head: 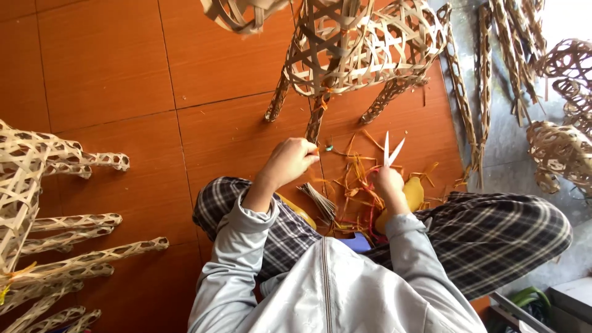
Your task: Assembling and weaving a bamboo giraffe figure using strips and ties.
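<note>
My left hand (290, 161) is closed around the foot of a woven bamboo leg (316, 120), part of an openwork animal frame (364, 46) standing on the orange tiled floor. My right hand (387, 184) grips a pair of scissors (391, 150), whose blades point up and stand apart. Between my hands lies a pile of orange strip trimmings (354, 179). A small bundle of thin splints (320, 202) rests by my left knee.
More woven frames with long legs lie at the left (55, 240). Woven rings and bundles of strips sit on grey concrete at the right (558, 148). My legs in checked trousers (493, 237) are folded under me.
</note>
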